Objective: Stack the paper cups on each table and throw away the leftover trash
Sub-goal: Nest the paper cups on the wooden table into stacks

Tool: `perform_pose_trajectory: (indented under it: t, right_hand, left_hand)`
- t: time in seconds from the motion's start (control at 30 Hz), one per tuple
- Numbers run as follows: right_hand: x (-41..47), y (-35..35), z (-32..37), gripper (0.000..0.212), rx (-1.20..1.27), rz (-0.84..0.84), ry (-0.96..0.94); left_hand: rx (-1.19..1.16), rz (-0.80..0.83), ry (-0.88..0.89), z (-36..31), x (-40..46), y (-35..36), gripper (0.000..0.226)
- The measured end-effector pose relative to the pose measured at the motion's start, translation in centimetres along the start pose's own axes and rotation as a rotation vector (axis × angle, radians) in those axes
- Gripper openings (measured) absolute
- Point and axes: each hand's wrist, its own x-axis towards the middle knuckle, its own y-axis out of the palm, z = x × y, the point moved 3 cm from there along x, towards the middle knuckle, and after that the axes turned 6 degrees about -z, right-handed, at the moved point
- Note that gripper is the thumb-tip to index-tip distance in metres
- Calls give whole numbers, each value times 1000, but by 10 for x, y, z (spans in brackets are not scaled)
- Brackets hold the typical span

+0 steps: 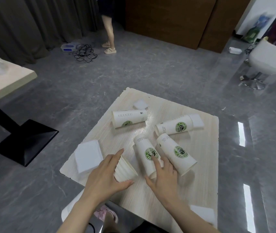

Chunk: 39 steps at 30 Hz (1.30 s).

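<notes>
Bare forearms, no sleeves

Both the left hand [103, 175] and the right hand [163, 178] are ungloved and ringless; below, a pink bow-topped slipper [106, 214] shows.

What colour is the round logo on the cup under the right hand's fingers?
Green with a white centre, printed on the white paper cup that the right hand touches; head view.
</notes>
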Motion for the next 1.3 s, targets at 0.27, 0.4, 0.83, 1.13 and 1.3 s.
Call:
perform_pose_trajectory:
  t: [0.27, 0.4, 0.83, 1.13, 1.3]
  right_hand:
    - [11, -30, -15, 74, 705, -185, 86]
    - [23, -63, -23, 69, 871, -227, 114]
    - [46, -115, -56, 34, 1278, -50, 265]
    - [36, -103, -9, 36, 1334, 168, 251]
    - [19, -83, 16, 49, 1272, 333, 239]
  left_hand:
    - [7, -12, 13, -1, 3, -2, 100]
    - [-13, -20, 22, -3, 5, -1, 100]
    - [-37, -59, 49, -7, 4, -3, 102]
    - [26, -34, 196, -23, -2, 0, 101]
    - [5, -4, 254, -33, -3, 3, 103]
